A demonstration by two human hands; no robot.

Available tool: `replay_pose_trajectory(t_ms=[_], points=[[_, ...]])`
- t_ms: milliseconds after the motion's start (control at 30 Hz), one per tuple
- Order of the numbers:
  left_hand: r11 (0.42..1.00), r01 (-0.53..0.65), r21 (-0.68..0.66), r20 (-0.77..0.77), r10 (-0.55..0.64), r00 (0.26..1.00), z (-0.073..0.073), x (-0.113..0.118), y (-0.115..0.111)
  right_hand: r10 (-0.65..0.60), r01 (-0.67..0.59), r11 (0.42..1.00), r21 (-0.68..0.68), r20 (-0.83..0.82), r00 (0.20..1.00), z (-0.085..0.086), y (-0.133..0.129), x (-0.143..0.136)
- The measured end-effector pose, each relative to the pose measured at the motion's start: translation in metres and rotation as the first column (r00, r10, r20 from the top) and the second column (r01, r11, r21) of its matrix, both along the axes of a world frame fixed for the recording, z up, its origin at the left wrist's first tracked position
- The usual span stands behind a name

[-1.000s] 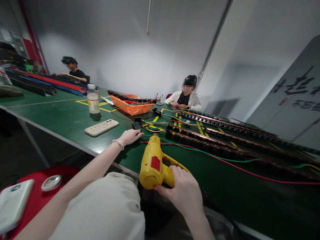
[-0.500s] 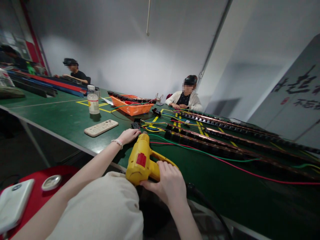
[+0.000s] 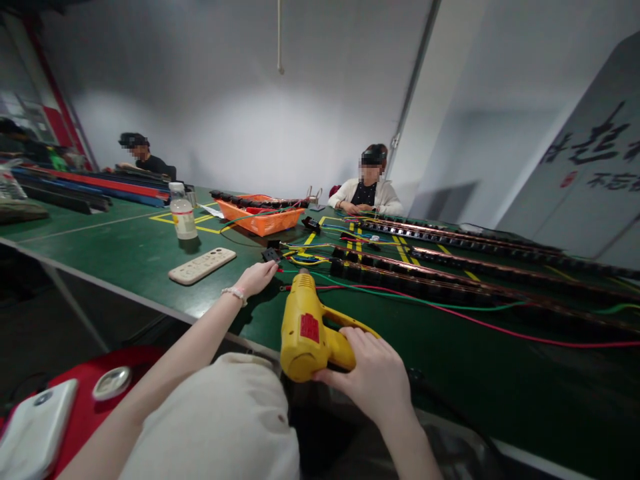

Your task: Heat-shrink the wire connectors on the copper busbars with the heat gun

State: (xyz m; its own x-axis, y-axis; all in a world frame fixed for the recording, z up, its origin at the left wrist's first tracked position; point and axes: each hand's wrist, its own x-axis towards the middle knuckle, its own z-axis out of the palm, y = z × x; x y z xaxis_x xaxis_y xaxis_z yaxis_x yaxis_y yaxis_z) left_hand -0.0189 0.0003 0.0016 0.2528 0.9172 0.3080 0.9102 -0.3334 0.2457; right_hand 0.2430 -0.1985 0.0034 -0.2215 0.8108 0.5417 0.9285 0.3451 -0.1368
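Observation:
My right hand point(image 3: 373, 373) is wrapped round the handle of a yellow heat gun point(image 3: 300, 330) with a red label. The gun's nozzle points away from me, over the table, a little right of my left hand. My left hand point(image 3: 257, 278) rests low over the table with its fingertips pressed together at the red-sleeved end of a green wire point(image 3: 345, 283); the very tip is hidden by the fingers. Just below that lies the loose end of a red wire point(image 3: 370, 288). A small black connector point(image 3: 271, 255) sits just beyond my left fingertips.
Long black strips with copper bars point(image 3: 400, 279) lie across the right of the green table point(image 3: 135, 253). Beyond my left hand are a phone in a beige case point(image 3: 203, 266), a bottle point(image 3: 184, 217) and an orange basket point(image 3: 265, 223). A co-worker point(image 3: 367, 190) sits opposite.
My right hand has moved the heat gun to the right, so its nozzle is farther from my left fingers and the wire ends show. My left hand stays almost in place.

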Motion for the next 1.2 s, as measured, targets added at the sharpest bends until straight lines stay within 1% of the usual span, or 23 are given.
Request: replay_pose_trajectory(t_ms=[133, 200, 267, 367, 533, 600, 700, 800, 900, 1000, 1100, 1200], points=[[1.0, 0.002, 0.003, 0.052, -0.002, 0.999, 0.001, 0.0, 0.0, -0.069, 0.066, 0.996, 0.062, 0.054, 0.996, -0.001, -0.006, 0.022], [1.0, -0.005, 0.002, 0.085, 0.005, 0.996, 0.001, 0.0, 0.0, -0.081, 0.074, 0.993, 0.089, 0.081, 0.993, -0.001, -0.01, 0.033], [1.0, -0.011, 0.002, 0.114, 0.01, 0.993, 0.001, 0.0, 0.0, -0.099, 0.09, 0.99, 0.109, 0.087, 0.991, -0.002, -0.014, 0.044], [1.0, -0.022, 0.011, 0.145, 0.02, 0.989, 0.003, 0.0, -0.001, -0.168, 0.156, 0.978, 0.139, 0.085, 0.982, -0.005, -0.022, 0.057], [0.998, -0.031, 0.057, 0.153, 0.022, 0.988, 0.007, 0.002, -0.006, -0.249, 0.229, 0.96, 0.158, 0.12, 0.961, -0.01, -0.033, 0.069], [0.997, -0.034, 0.07, 0.152, 0.023, 0.988, 0.007, 0.002, -0.006, -0.26, 0.233, 0.955, 0.182, 0.139, 0.956, -0.01, -0.035, 0.07], [0.996, -0.038, 0.085, 0.147, 0.026, 0.989, 0.007, 0.002, -0.006, -0.25, 0.208, 0.95, 0.234, 0.171, 0.953, -0.01, -0.036, 0.07], [0.996, -0.042, 0.078, 0.141, 0.031, 0.99, 0.007, 0.003, -0.006, -0.242, 0.193, 0.949, 0.25, 0.182, 0.953, -0.008, -0.036, 0.065], [0.997, -0.042, 0.066, 0.138, 0.032, 0.99, 0.007, 0.003, -0.007, -0.242, 0.198, 0.951, 0.236, 0.18, 0.953, -0.007, -0.035, 0.055], [0.997, -0.026, 0.079, 0.143, 0.015, 0.99, 0.006, 0.002, -0.006, -0.252, 0.212, 0.951, 0.224, 0.166, 0.954, -0.008, -0.03, 0.043], [0.996, -0.017, 0.083, 0.149, 0.004, 0.989, 0.005, 0.002, -0.005, -0.27, 0.228, 0.942, 0.248, 0.15, 0.951, -0.012, -0.024, 0.032], [0.996, -0.017, 0.083, 0.151, 0.005, 0.989, 0.004, 0.002, -0.004, -0.256, 0.206, 0.938, 0.278, 0.159, 0.954, -0.013, -0.018, 0.019]])
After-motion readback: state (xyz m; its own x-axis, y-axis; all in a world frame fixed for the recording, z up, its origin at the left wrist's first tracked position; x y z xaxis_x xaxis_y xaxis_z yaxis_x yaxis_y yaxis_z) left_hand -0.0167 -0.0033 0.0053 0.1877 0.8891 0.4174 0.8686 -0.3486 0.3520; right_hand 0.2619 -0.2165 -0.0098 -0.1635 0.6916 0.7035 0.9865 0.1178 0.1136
